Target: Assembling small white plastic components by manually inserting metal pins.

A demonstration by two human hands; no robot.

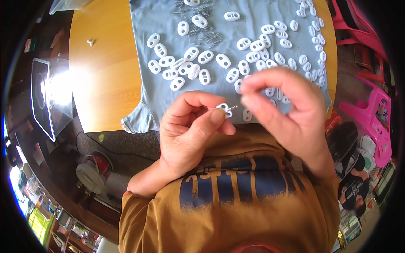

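Between the thumb and fingers of my left hand (190, 126) is a small white plastic cord lock (223, 110), oval with two round holes. A thin metal spring (233, 108) sticks out from its right side. Just right of the spring hovers my right hand (291, 111), its thumb and index fingertips close together but slightly apart. Nothing shows between those fingertips, which are a little blurred; its other fingers are hidden. Beyond both hands, several similar white oval pieces (222, 61) lie scattered on a grey-blue cloth (160, 97). Loose springs (206, 37) form a pile at the far middle.
The cloth covers much of a wooden table (101, 92). A small white piece (90, 42) lies on the bare wood at left. More white ovals line the cloth's right side. A pink plastic stool (375, 122) and red chairs (363, 25) stand to the right, near a person (354, 189).
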